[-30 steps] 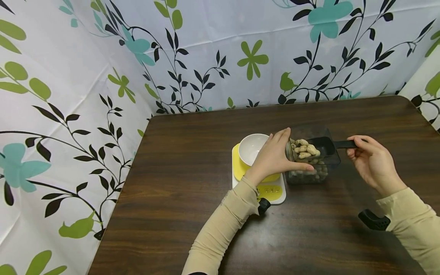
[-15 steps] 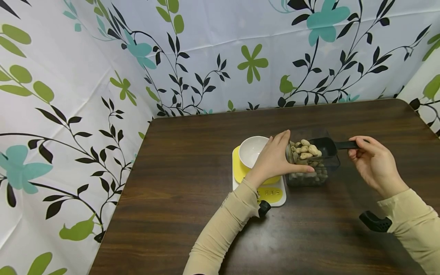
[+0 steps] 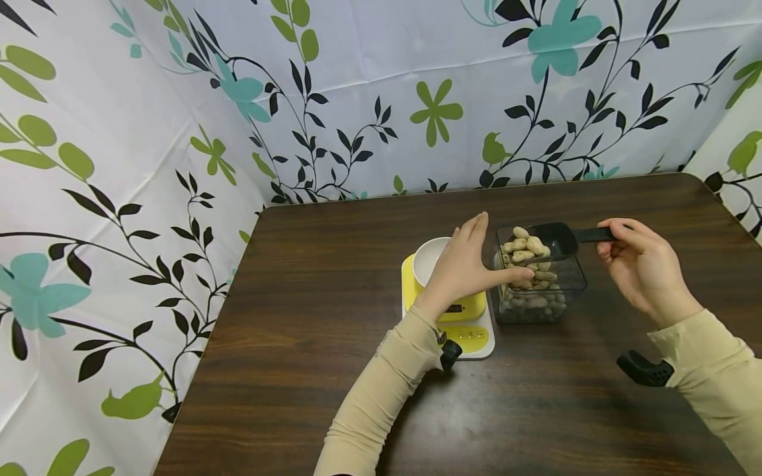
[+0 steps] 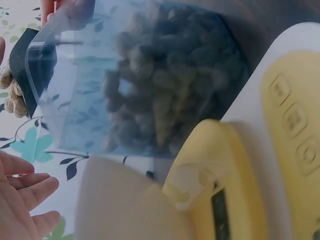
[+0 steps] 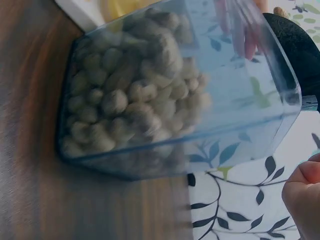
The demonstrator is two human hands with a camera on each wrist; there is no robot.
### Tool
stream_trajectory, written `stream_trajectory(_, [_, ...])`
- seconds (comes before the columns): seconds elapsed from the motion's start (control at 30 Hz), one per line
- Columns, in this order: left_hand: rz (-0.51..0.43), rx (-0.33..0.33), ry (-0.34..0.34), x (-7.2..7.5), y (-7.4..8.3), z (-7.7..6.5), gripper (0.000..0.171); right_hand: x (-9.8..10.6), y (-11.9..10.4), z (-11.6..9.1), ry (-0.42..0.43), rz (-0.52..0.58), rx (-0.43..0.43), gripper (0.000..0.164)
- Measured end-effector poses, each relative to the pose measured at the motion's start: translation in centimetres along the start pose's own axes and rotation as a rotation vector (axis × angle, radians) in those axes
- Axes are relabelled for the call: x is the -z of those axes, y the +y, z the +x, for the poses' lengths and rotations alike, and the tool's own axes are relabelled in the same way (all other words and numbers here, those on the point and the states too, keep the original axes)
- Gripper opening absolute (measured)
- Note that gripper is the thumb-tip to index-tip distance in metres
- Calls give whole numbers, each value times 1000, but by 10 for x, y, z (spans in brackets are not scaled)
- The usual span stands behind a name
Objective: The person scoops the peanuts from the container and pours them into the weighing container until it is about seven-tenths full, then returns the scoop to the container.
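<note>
My right hand (image 3: 645, 271) pinches the handle of a black scoop (image 3: 559, 239). Several unshelled peanuts (image 3: 519, 254) are heaped at the scoop's front, over the top of a clear plastic container (image 3: 573, 281). Inside that container lie many more peanuts (image 5: 145, 95), filling its lower part. My left hand (image 3: 461, 264) hovers just left of the container, fingers straight and thumb spread toward it, gripping nothing. Under that hand a white bowl (image 3: 427, 259) sits on a yellow and white kitchen scale (image 3: 473, 338); the hand hides part of both.
The dark wooden table (image 3: 297, 317) reaches back to a hanging leaf-patterned curtain (image 3: 357, 86). Scale and container stand side by side, close together.
The right hand has raised the scoop with its peanuts a little higher over the container. The left hand has drawn back from the container's side, slightly to the left.
</note>
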State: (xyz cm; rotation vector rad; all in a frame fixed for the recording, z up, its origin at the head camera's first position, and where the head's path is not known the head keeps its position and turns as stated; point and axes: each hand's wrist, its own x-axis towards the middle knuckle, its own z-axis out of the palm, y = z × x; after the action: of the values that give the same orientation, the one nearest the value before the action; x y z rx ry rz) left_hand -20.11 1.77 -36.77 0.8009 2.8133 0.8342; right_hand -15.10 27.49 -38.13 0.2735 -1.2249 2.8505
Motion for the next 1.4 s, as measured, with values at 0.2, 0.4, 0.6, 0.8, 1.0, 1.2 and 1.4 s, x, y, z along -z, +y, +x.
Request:
stream_trajectory(0.2, [22,19,38,15,-7,-3,111,-17,-1,12,-6,-5,-3,28])
stream_trajectory(0.4, [-78,63,75,19,-21,-15,113,-32,11,14,-8,-77,-37,25])
stream_trajectory(0.6, [-195,119,119,20,-39,-29,117,-45,28,17,-32,-133,-89,21])
stream_trajectory(0.8, [-251,152,153,17,-54,-40,119,-55,36,23,-31,-262,-120,20])
stream_trajectory(1.0, [-265,208,137,5,-62,-52,121,-59,43,25,-26,-328,-170,20])
stream_trajectory(1.2, [-242,201,147,-3,-66,-53,122,-62,44,30,-11,-399,-165,18])
stream_trajectory(1.4, [-194,183,147,-3,-69,-51,122,-65,44,35,13,-487,-182,20])
